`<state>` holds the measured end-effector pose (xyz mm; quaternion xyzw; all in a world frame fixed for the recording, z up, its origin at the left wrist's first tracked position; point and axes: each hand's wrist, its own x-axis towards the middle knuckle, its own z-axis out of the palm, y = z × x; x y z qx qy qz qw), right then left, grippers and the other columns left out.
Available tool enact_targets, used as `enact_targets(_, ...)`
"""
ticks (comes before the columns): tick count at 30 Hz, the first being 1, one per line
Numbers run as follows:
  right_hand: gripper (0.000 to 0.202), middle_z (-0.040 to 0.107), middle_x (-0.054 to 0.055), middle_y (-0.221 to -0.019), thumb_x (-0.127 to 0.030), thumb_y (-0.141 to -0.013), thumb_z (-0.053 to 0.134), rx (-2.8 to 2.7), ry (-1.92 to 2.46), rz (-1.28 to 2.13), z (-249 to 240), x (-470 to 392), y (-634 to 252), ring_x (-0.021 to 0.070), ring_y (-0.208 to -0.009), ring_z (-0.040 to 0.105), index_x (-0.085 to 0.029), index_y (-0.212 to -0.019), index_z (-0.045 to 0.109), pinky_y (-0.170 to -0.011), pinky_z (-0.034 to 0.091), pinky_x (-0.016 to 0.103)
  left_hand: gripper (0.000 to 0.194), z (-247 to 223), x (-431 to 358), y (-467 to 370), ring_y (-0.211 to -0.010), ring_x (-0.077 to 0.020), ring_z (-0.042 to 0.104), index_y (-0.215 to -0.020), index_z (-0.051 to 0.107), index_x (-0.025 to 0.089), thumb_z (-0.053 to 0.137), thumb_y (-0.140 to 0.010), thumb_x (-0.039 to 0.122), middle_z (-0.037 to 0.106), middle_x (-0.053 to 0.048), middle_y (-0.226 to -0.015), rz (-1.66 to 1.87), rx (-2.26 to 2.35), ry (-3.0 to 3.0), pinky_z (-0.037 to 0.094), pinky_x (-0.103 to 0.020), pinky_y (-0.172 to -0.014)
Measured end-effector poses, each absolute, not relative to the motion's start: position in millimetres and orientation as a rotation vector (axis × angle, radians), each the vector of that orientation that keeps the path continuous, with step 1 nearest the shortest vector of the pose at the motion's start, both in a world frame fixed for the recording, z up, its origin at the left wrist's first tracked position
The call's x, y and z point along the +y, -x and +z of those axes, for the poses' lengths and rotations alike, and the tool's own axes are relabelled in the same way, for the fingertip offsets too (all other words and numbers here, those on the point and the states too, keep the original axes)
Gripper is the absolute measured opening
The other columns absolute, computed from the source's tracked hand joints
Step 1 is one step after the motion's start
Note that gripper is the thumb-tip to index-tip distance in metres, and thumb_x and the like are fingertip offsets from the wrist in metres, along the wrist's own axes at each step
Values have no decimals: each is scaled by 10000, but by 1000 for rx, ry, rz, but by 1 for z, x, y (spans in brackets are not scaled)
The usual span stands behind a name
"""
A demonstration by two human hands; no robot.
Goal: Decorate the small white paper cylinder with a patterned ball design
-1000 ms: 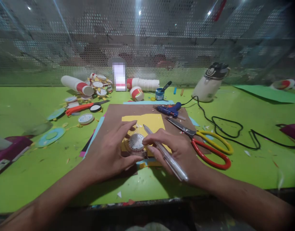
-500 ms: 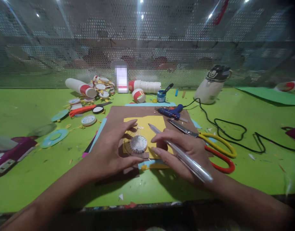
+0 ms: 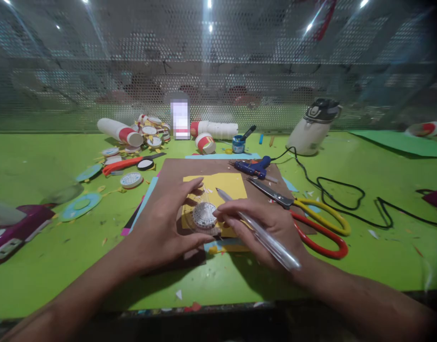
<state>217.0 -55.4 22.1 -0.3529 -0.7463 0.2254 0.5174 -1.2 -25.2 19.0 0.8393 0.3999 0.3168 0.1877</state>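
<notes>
Yellow paper (image 3: 232, 183) lies on a brown board (image 3: 174, 166). Over it is a clear plastic protractor (image 3: 207, 231), with a small round white disc (image 3: 204, 213) bearing fine markings; which is uppermost I cannot tell. My left hand (image 3: 161, 221) curves around both from the left, thumb along the near edge and index finger at the far edge, pressing on the protractor. My right hand (image 3: 264, 228) grips a pen with a clear barrel (image 3: 271, 240). The pen tip points up and left above the yellow paper, while the right fingertips reach the disc's right side.
Scissors with yellow and red handles (image 3: 275, 192) lie right of my right hand, below a blue glue gun (image 3: 252, 166) trailing a black cord. An orange cutter (image 3: 124, 165) and several paper-cup pieces (image 3: 149, 130) lie left. A jug (image 3: 313, 128) leans at back right.
My right hand has moved left with the pen, bringing its fingertips to the disc. My left hand stays nearly where it was.
</notes>
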Motion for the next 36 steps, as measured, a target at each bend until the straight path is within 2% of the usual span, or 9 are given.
enact_targets(9,147,770,33,-883,-128,-857,618,-1714,943,490,21,-57,-216,133,-771,728,-193,-958,704,-716,582,224,863,19,-24,0,-1191,-309,583,-1466,325,300,787,-749,434,521,-129,-1388,925,1093,-2345,506,-512,-1023)
enact_targets(18,193,770,54,-925,-78,-860,575,-1784,917,584,25,-63,-214,136,-820,741,-165,-984,694,-712,591,207,857,18,-25,0,-1181,-309,593,-1461,340,298,794,-745,420,510,-130,-1407,949,1131,-2348,521,-509,-1008)
enact_targets(24,144,759,42,-905,-162,-872,618,-1589,992,675,20,-61,-214,146,-788,731,-191,-1000,675,-712,595,240,863,17,-26,-2,-1186,-303,594,-1463,333,311,787,-744,459,517,-112,-1398,968,1124,-2333,521,-496,-1019)
enact_targets(30,109,753,62,-940,-163,-872,611,-1615,977,806,26,-61,-212,183,-896,729,-190,-969,652,-741,598,271,850,19,-29,-2,-1180,-301,599,-1468,327,322,786,-758,406,501,-110,-1419,968,1116,-2360,525,-487,-1019)
enact_targets(36,125,754,70,-925,-135,-882,572,-1642,962,844,31,-62,-214,148,-817,725,-173,-973,649,-732,599,246,850,17,-28,-2,-1232,-318,560,-1463,340,297,799,-750,367,477,-123,-1451,990,1135,-2399,505,-507,-1041)
